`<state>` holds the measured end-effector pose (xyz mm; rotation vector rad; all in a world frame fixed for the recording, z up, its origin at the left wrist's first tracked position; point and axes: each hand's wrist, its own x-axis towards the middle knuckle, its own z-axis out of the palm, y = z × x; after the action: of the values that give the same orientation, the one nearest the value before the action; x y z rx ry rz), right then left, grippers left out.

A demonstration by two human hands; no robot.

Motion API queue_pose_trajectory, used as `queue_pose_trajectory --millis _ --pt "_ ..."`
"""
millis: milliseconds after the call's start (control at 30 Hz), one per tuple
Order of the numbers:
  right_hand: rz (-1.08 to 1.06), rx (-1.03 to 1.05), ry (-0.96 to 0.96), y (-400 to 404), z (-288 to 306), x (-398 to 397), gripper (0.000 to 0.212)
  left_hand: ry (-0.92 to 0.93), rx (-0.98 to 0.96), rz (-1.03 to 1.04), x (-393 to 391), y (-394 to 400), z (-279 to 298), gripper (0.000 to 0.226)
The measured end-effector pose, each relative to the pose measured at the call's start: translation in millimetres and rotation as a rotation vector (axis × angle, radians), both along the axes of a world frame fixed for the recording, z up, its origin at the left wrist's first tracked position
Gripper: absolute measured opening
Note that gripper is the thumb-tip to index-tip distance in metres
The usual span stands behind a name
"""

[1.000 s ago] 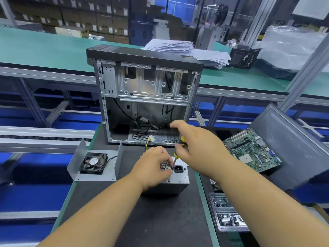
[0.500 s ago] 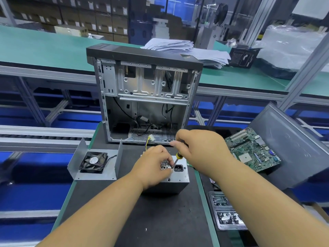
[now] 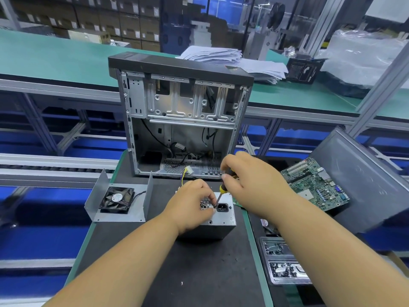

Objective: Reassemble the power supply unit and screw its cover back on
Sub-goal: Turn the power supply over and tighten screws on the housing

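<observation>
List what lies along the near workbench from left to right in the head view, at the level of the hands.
Fan in its metal bracket → left hand → power supply unit → screwdriver → right hand → motherboard → grey side panel.

Screwdriver [image 3: 224, 187] handle yellow-black; power supply [image 3: 223, 220] grey, mesh honeycomb; motherboard [image 3: 314, 185] green; mat [image 3: 177, 273] seemingly black.
</observation>
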<state>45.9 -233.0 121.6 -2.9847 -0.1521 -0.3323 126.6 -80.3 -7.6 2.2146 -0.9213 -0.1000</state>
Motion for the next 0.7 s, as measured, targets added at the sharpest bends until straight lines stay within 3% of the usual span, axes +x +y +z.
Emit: queue_pose_trajectory --millis 133,233,300,400,533,700 --pt "0.072 -0.008 0.043 0.5 2.5 -0.4 0.038 -0.01 -0.012 -0.009 0.3 0.2 -0.9 0.013" --pt "0.0 -0.133 -0.002 2.9 1.3 -1.9 0.022 0.001 -0.031 -0.006 0.0 0.1 -2.2 0.017" --pt "-0.037 -0.181 -0.023 2.8 -0.6 -1.6 0.028 0.001 -0.038 -0.003 0.0 0.3 -2.8 0.016" --pt "0.014 -0.029 0.011 1.6 0.0 -0.6 0.013 -0.005 -0.036 -0.005 0.3 0.3 -3.2 0.013" --pt "0.09 0.081 0.051 -0.8 3.8 0.5 0.03 -0.007 -0.037 -0.007 0.8 0.4 -3.3 0.014" --pt "-0.065 -0.114 0.009 1.4 -1.2 0.7 0.03 0.0 -0.033 -0.009 0.8 0.9 -3.2 0.015"
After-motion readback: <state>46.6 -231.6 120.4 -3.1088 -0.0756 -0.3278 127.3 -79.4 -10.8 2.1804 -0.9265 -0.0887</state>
